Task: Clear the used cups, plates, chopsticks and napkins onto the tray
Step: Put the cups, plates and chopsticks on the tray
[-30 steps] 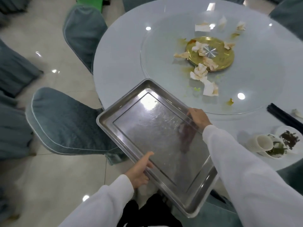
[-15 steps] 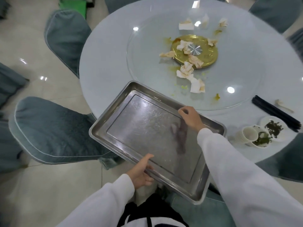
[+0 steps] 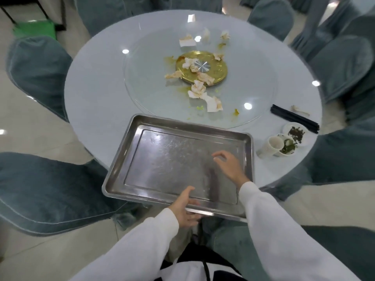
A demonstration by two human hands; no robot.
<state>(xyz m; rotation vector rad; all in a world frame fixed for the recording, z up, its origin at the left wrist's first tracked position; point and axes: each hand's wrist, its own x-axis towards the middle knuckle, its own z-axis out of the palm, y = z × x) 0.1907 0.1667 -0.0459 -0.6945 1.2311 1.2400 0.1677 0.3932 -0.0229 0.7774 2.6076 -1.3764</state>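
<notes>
Fingers (image 3: 192, 217) of left hand (image 3: 185, 209) grip near rim of tray (image 3: 125, 151), thumb on top. Right hand (image 3: 229, 163) above tray, fingers spread, holding nothing. Tray sits on table (image 3: 97, 88) edge. Cups (image 3: 273, 146), plates (image 3: 298, 132), chopsticks (image 3: 294, 118) right of tray; napkins (image 3: 199, 90) beyond tray.

The left hand's (image 3: 185, 207) fingers are hidden under the tray's (image 3: 121, 159) near rim. The tray covers the surface's (image 3: 91, 88) near edge. The cup's (image 3: 272, 146) contents are too blurred to tell (likewise the stains on the napkins (image 3: 197, 90)).
</notes>
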